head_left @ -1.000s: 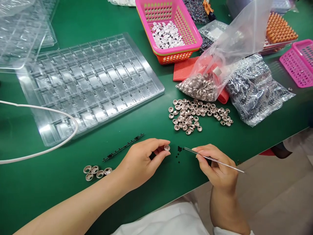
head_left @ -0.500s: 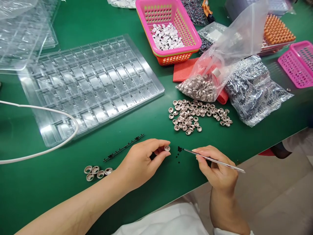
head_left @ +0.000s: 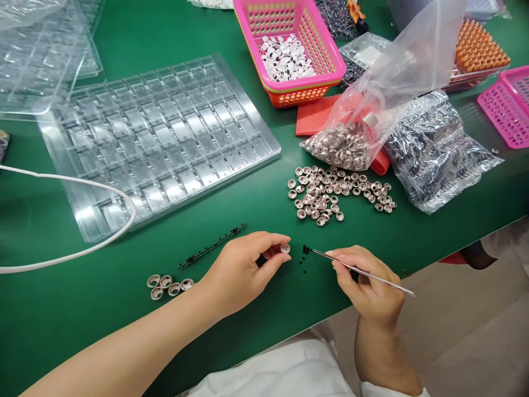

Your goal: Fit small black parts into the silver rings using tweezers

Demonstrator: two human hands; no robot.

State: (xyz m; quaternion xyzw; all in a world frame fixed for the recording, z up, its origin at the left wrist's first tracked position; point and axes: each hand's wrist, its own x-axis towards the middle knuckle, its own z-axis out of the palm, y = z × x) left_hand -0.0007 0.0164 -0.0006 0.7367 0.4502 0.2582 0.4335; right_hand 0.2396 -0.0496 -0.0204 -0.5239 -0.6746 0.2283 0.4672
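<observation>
My left hand (head_left: 243,270) pinches a small silver metal cup (head_left: 285,248) between thumb and fingers, just above the green table. My right hand (head_left: 366,284) grips thin metal tweezers (head_left: 363,271), their tip touching a cluster of tiny black beads (head_left: 305,253) right of the cup. Several finished silver cups (head_left: 168,284) lie in a row left of my left wrist. A black plastic sprue strip (head_left: 212,247) lies behind my left hand. A loose pile of silver cups (head_left: 330,190) sits further back.
A clear compartment tray (head_left: 157,138) fills the left middle, with a white cable (head_left: 82,220) curving before it. A pink basket (head_left: 289,49) of white discs stands at the back. Plastic bags of cups (head_left: 343,143) and dark parts (head_left: 433,149) lie right. The table edge (head_left: 413,270) runs under my right hand.
The tweezers' tip has crept slightly left onto the black beads. My left hand keeps its pinch on the cup. The view has shifted a little.
</observation>
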